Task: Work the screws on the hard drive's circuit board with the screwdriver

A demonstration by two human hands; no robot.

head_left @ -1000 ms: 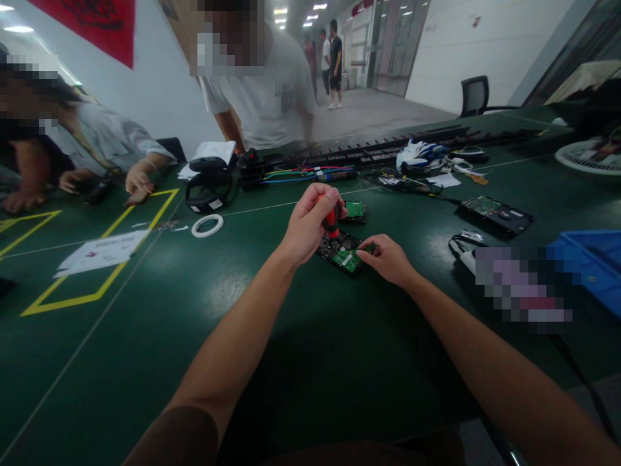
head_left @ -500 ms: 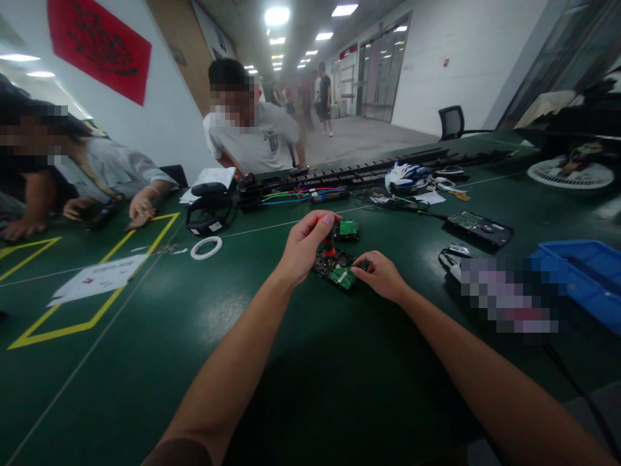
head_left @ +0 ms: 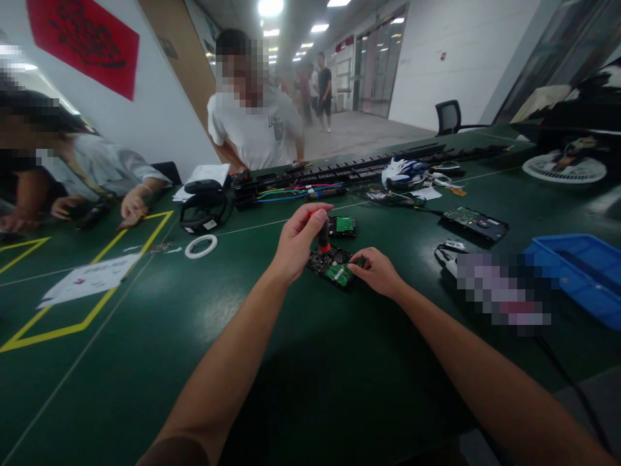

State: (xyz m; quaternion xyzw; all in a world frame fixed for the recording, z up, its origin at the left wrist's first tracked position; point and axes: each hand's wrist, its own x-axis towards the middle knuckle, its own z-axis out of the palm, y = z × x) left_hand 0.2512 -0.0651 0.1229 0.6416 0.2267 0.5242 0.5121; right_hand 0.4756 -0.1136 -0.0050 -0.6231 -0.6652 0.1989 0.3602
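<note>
My left hand (head_left: 298,243) is closed around the upright black-and-red handle of a screwdriver (head_left: 325,242). Its tip points down at an opened hard drive (head_left: 320,263) lying on the green tabletop; the exact contact point is hidden. A green circuit board (head_left: 338,274) covers the near right part of that drive. With thumb and fingers pinched together, my right hand (head_left: 376,272) grips the drive's right edge beside the board. Just behind, a second hard drive (head_left: 345,224) with a green board lies partly hidden by my left hand.
Another hard drive (head_left: 475,224) lies to the right, near a blue plastic tray (head_left: 577,259) and a blurred-out object (head_left: 499,291). A white ring (head_left: 201,246) and a black headset (head_left: 204,217) are on the left. Cables and black rails (head_left: 359,169) line the back, where people sit and stand.
The view has shifted slightly, moving the scene left. Across the table, the person in the white shirt has straightened up. Both my hands keep their grips on the screwdriver and the drive.
</note>
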